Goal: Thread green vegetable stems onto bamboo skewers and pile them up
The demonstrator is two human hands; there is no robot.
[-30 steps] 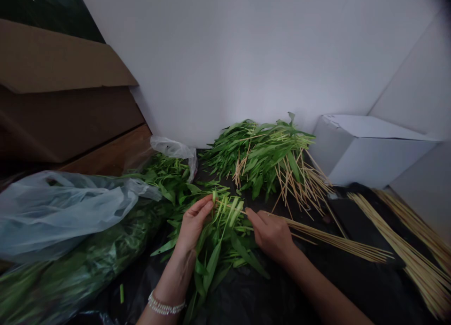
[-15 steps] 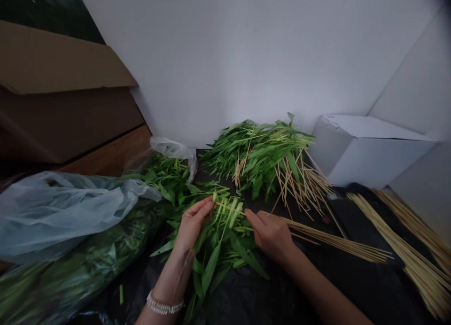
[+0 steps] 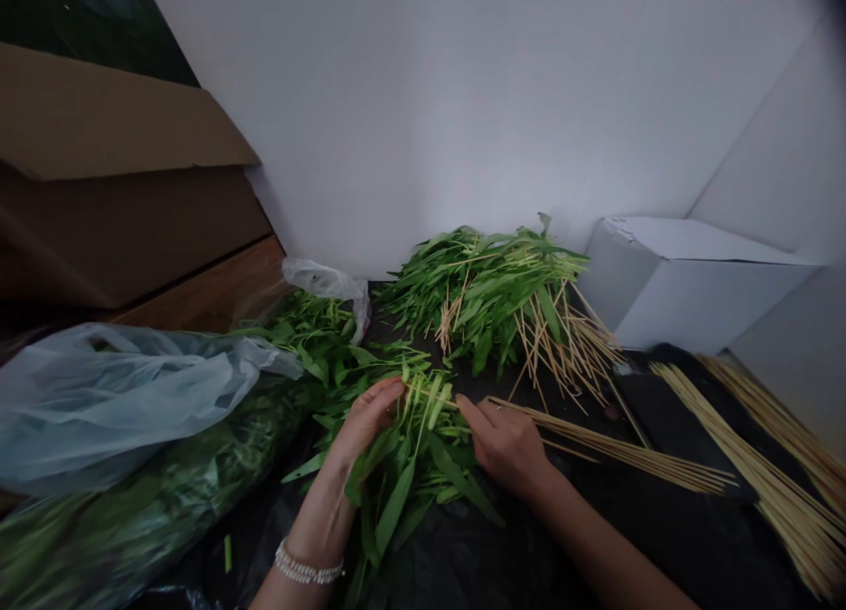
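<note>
Several pale green stems (image 3: 434,405) of leafy greens sit side by side, threaded across a thin wooden skewer (image 3: 452,403). My right hand (image 3: 508,442) is closed round that skewer near its right end, with more skewers (image 3: 627,449) fanning out to the right from the same hand. At the skewer's left end my left hand (image 3: 371,416) pinches a green stem against the row, its thumb and forefinger together. Long leaves (image 3: 398,495) hang from the stems below both hands. The skewer's left tip is hidden by my left fingers and the stems.
A heap of skewered greens (image 3: 489,284) lies against the wall. Bundles of bare skewers (image 3: 746,451) rest at the right, before a white box (image 3: 714,293). On the left are plastic bags (image 3: 132,398) of greens and a cardboard box (image 3: 125,125).
My left hand has moved slightly, and the stem in it now sits closer to the row on the skewer. A leaf hangs down beside my left wrist. My right hand has barely shifted.
</note>
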